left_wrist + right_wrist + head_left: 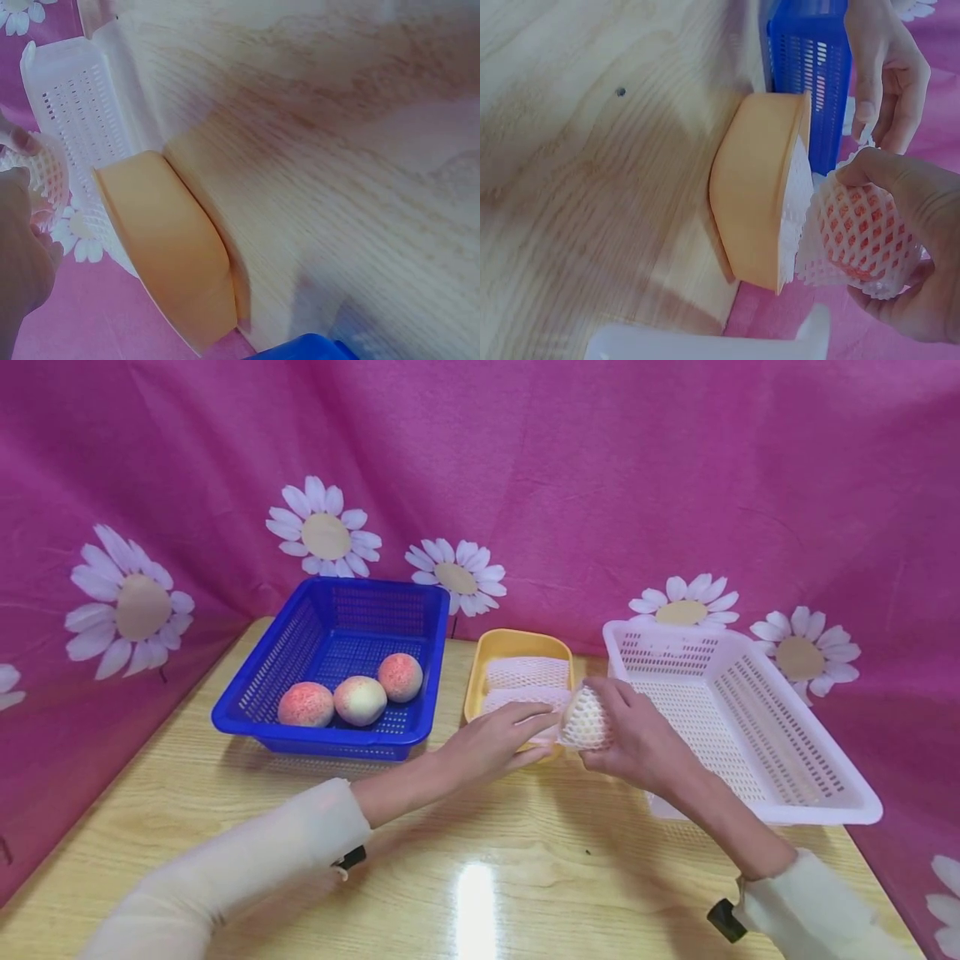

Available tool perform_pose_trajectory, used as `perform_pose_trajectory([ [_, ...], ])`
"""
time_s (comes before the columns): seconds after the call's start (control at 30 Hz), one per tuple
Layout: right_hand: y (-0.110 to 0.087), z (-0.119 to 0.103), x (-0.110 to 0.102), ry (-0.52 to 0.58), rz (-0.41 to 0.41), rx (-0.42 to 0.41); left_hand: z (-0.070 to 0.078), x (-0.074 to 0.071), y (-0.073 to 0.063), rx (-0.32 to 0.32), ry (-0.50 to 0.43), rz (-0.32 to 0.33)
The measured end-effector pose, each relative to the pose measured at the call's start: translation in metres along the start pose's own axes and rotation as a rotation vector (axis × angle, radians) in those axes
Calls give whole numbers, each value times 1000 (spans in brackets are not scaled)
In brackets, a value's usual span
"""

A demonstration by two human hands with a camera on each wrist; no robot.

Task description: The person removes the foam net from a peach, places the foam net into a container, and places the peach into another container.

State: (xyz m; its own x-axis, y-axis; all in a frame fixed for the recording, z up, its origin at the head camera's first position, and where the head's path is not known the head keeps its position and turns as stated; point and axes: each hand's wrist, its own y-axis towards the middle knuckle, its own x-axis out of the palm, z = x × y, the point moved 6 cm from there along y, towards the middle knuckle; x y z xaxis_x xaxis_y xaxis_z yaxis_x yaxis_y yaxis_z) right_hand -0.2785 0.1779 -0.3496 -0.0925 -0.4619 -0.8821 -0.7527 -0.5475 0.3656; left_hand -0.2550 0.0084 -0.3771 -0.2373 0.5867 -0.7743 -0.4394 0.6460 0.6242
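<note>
A reddish peach in a white foam net (859, 229) is held in my right hand (645, 735), fingers and thumb curled round it. The net's open end points toward my left hand (495, 739). My left thumb and fingertips pinch a bit of the net's edge, as the right wrist view shows. Both hands are over the front of a yellow bin (491, 643), in which more foam nets (528, 672) lie. Three bare peaches (360, 701) sit in the blue basket (322, 735) on the left.
On the right stands a white perforated basket (817, 814), close to my right forearm. The wooden table (420, 893) carries the containers. A pink cloth with white flowers (555, 485) hangs behind them.
</note>
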Motion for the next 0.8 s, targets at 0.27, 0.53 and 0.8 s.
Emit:
perform_pose_trajectory([
  [0.27, -6, -10, 9, 10, -42, 14, 0, 0, -9, 5, 11, 20],
  [0.53, -11, -19, 15, 17, -35, -36, 1, -3, -18, 1, -24, 30],
  [0.8, -16, -29, 23, 19, -26, -85, 4, -7, -26, -4, -26, 32],
])
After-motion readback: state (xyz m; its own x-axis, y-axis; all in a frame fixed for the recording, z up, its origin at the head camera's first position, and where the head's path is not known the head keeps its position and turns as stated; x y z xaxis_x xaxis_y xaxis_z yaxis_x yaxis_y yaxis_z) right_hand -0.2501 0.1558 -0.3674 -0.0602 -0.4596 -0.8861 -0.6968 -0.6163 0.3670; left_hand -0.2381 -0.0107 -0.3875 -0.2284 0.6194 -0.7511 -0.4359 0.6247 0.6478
